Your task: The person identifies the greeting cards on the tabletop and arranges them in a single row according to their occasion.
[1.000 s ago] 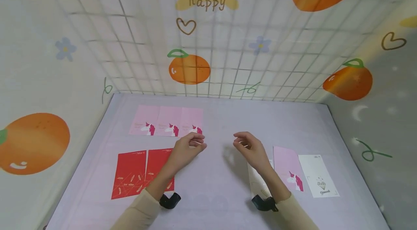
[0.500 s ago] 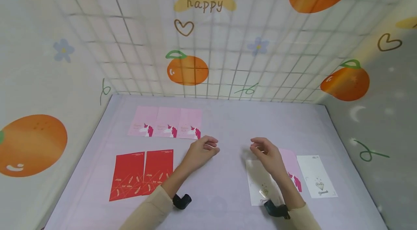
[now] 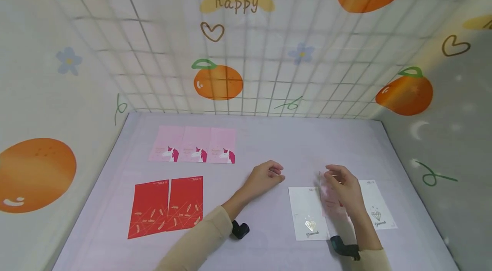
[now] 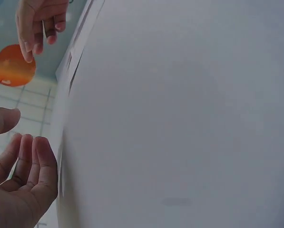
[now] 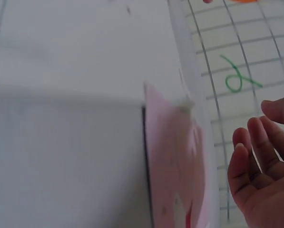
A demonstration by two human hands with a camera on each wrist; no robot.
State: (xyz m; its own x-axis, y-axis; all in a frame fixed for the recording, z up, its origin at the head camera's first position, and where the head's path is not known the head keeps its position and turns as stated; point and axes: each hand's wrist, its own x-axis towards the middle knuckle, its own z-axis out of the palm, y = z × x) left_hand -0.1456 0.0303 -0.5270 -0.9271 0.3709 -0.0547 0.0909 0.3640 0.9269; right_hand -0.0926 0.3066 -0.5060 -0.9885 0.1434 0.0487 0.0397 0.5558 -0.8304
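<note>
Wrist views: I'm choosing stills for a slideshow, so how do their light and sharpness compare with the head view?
Head view: the red cards look fairly sharp, with a soft shadow beside the right forearm; left wrist view: dim, the tabletop a nearly featureless grey; right wrist view: also dim, the pink card soft and its print smeared.

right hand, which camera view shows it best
The head view: the right hand is wholly in frame. The right wrist view crops it at the right edge; the left wrist view shows only part, top left.

Beige sleeves [image 3: 201, 239] and black wrist cameras [image 3: 241, 230]
</note>
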